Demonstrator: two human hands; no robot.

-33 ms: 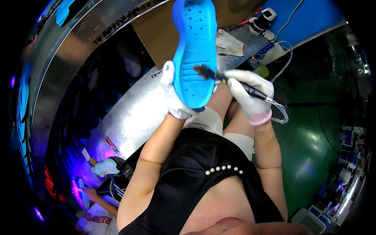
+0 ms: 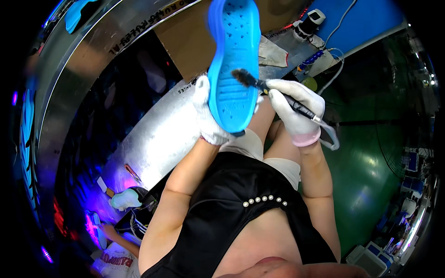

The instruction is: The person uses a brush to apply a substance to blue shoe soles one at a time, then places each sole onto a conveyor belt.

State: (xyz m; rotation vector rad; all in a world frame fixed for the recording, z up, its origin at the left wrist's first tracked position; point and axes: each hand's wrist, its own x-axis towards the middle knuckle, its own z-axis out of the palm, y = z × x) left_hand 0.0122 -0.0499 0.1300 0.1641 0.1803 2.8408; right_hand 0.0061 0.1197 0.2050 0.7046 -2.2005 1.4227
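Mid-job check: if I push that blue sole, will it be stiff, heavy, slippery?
The blue sole likely resists bending: it extends without visible droop past the left hand, which grips its lower end. It's probably light for its size, since one hand supports it. Its shiny surface could be slippery, less so across the ridges.

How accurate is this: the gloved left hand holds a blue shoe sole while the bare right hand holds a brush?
One slip: the head view shows the right hand gloved, not bare. The gloved left hand does hold the blue shoe sole, the right a brush.
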